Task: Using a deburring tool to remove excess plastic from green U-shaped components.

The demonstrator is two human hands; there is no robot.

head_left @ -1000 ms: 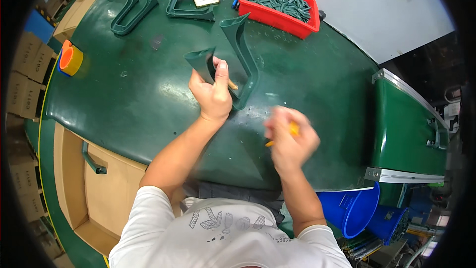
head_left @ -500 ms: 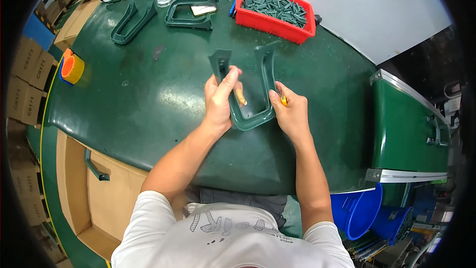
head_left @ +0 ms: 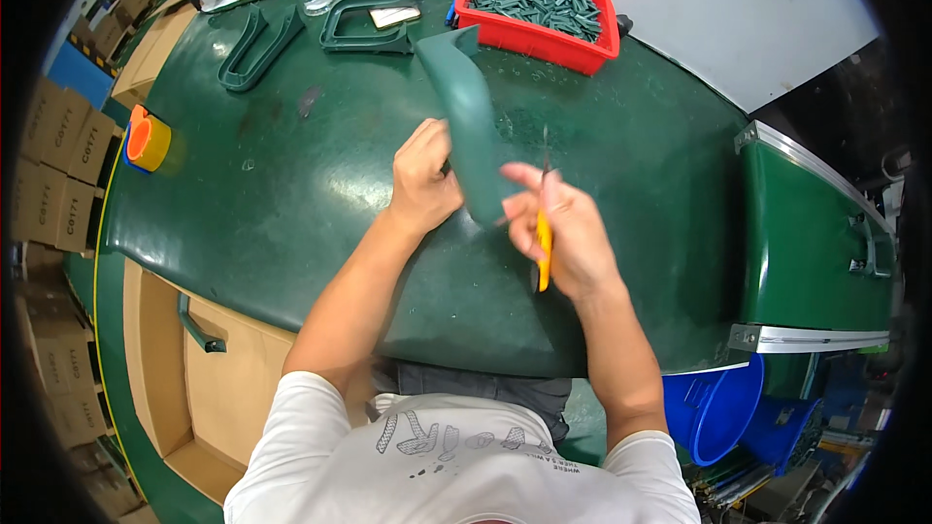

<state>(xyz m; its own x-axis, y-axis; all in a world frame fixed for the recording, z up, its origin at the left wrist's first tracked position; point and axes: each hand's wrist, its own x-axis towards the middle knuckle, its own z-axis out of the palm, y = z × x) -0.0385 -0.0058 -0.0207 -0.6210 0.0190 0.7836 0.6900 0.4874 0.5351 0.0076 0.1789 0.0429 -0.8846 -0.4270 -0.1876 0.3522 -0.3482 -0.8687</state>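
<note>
Gripping a dark green plastic part (head_left: 469,126) at its lower end, the left hand (head_left: 424,180) sits at the centre of the frame; the part's long axis runs up and slightly left from the hand toward the top of the picture. The right hand (head_left: 563,233), just right of it, is clenched around a yellow-handled knife (head_left: 544,233), blade pointing up, close beside the part's lower right edge. The left hand is the nearer one to the part. Both work above a green table (head_left: 291,184). Farther out: a red bin (head_left: 539,10) of small grey pieces at upper centre, more green frames (head_left: 257,49) upper left, a blue bucket (head_left: 714,408) lower right.
</note>
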